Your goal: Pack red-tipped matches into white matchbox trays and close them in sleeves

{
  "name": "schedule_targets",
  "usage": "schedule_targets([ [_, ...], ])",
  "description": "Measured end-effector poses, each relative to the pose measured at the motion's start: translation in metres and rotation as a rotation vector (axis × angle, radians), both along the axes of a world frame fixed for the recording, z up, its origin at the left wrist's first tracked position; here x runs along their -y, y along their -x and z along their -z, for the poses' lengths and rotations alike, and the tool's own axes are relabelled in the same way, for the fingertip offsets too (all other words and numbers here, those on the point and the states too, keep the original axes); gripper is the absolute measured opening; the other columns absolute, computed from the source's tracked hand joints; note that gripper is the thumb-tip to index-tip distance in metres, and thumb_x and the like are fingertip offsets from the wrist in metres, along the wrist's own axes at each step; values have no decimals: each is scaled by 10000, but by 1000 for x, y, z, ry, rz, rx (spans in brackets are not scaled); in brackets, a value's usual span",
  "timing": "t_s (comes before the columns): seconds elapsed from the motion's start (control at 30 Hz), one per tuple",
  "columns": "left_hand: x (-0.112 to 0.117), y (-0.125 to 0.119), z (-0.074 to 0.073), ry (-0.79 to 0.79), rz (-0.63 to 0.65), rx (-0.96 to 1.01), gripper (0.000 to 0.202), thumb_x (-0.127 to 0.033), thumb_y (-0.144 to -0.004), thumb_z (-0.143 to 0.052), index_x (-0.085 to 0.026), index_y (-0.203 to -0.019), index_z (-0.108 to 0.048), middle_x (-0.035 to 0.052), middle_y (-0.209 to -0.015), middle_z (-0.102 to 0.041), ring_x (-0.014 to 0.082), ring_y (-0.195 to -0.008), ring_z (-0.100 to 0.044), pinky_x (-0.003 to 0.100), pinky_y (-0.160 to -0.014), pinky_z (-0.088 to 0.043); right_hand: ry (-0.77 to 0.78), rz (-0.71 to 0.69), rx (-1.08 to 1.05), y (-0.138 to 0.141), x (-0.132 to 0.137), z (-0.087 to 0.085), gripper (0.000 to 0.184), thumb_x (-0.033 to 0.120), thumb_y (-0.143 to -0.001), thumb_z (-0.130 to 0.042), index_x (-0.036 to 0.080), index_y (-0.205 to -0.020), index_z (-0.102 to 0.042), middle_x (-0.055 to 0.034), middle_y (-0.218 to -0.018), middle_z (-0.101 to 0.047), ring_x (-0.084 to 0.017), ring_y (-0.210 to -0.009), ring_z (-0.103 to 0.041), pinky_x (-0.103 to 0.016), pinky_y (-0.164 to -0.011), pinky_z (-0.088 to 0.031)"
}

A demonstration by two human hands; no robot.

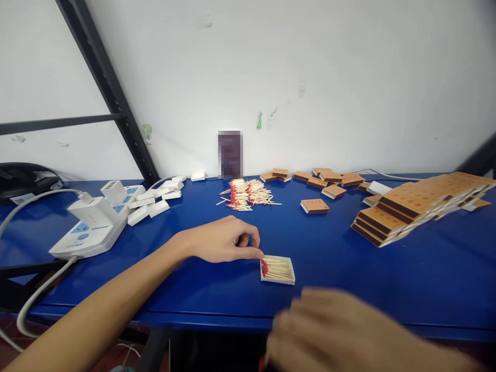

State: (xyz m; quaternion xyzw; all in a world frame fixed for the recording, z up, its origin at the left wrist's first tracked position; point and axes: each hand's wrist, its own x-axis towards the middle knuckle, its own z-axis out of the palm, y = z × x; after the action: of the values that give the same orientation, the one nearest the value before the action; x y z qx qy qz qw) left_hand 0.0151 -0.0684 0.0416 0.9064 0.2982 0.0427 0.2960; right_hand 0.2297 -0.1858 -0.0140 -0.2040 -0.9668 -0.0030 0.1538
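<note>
A white matchbox tray full of red-tipped matches lies near the front of the blue table. My left hand is closed beside it, fingers curled, with the thumb and index finger at the tray's far left corner. Closer to me, below the table's front edge in the picture, my right hand is smeared by motion; its fingers point down and what they hold, if anything, is hidden. Behind the tray, a loose heap of matches is spread by the wall.
Closed matchboxes are scattered at the back right, near a stack of matchbox sleeves. Several white trays lie at the left, next to a power strip with plugs and cables. A pixelated dark rectangle stands against the wall.
</note>
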Motion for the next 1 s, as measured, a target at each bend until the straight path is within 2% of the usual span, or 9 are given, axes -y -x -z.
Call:
schedule_targets([
  [0.07,1,-2,1,-21,12,4,316,-470,-901,-550,-170,-887,-649,-46,-593,-489,86,-524,-432,215,-510,-329,-144,99,-88,-11,-21,-31,184,165,-937,-459,206,-926,-638,-41,-787,-691,-158,-675,-623,-285,-649,-478],
  [0.13,1,-3,2,-31,19,13,301,-450,-916,-529,-175,-893,-649,-46,-593,-486,88,-525,-434,218,-512,-324,-170,155,-75,-15,-38,-42,190,186,-949,-456,202,-855,-621,-27,-738,-659,-152,-631,-590,-290,-622,-452],
  [0.23,2,-3,3,-46,28,29,283,-409,-942,-485,-178,-891,-641,-47,-589,-487,88,-529,-430,217,-523,-327,-92,221,-41,-17,-48,-34,137,267,-945,-498,216,-941,-624,-38,-869,-663,-185,-757,-611,-320,-688,-469],
  [0.33,2,-3,3,-72,50,34,284,-409,-937,-492,-174,-865,-634,-45,-593,-501,87,-538,-441,220,-542,-336,-1,276,-39,-21,-46,-26,270,368,-911,-560,232,-1143,-587,-67,-1066,-649,-242,-973,-607,-378,-827,-477],
  [0.53,3,-5,6,-95,52,39,274,-417,-898,-552,-173,-779,-588,-55,-581,-489,78,-517,-435,221,-521,-319,290,288,23,-18,-57,-33,418,321,-881,-585,268,-1287,-499,-46,-1072,-647,-221,-936,-621,-336,-753,-494],
  [0.67,-3,1,6,-101,48,54,333,-441,-878,-564,-161,-700,-536,-55,-570,-468,76,-509,-414,224,-513,-311,356,241,22,-11,-73,-41,477,401,-849,-625,284,-1291,-490,-42,-1120,-641,-226,-966,-618,-335,-770,-487],
  [0.8,-24,19,4,-208,-81,94,283,-368,-936,-432,-164,-849,-608,-32,-648,-528,97,-569,-445,231,-551,-332,235,233,-81,-11,-96,-52,341,450,-891,-568,249,-1166,-565,-38,-1088,-651,-207,-973,-603,-348,-832,-455],
  [0.9,-42,31,10,-388,-222,54,183,-311,-888,-490,-173,-888,-611,-33,-658,-536,110,-585,-467,246,-588,-347,56,331,-119,-11,-117,-53,171,316,-926,-498,199,-890,-617,-40,-868,-645,-179,-791,-596,-315,-720,-436],
  [1.0,-54,35,21,-545,-281,6,218,-286,-874,-504,-189,-1035,-615,-3,-762,-579,153,-691,-535,276,-654,-388,-12,436,14,-6,-133,-45,130,255,-905,-506,202,-950,-615,-56,-951,-645,-188,-785,-602,-291,-634,-405],
])
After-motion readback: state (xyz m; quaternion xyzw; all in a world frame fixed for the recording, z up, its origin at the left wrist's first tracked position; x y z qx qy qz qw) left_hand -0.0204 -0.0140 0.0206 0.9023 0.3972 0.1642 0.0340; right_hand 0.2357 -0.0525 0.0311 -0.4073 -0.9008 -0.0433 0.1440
